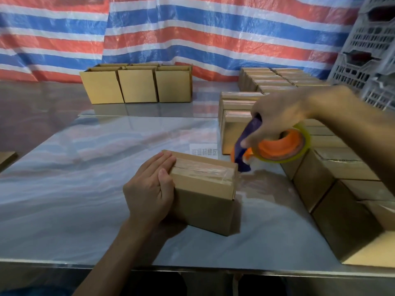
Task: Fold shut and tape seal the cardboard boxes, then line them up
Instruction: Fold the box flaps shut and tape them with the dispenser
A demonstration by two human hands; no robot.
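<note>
A small closed cardboard box [205, 195] stands in the middle of the table, with clear tape running along its top seam and over its right edge. My left hand [149, 184] holds the box's left end, fingers on top and thumb at the near side. My right hand [277, 118] grips a tape dispenser [275, 148] with an orange hub, a clear tape roll and a blue handle. The dispenser hangs just past the box's right top edge. It looks blurred.
Three open-topped boxes [136, 86] stand in a row at the back left. Several taped boxes [333, 178] line the table's right side and back right. A grey plastic crate stack [372, 45] rises at the far right. A striped tarp [171, 28] hangs behind.
</note>
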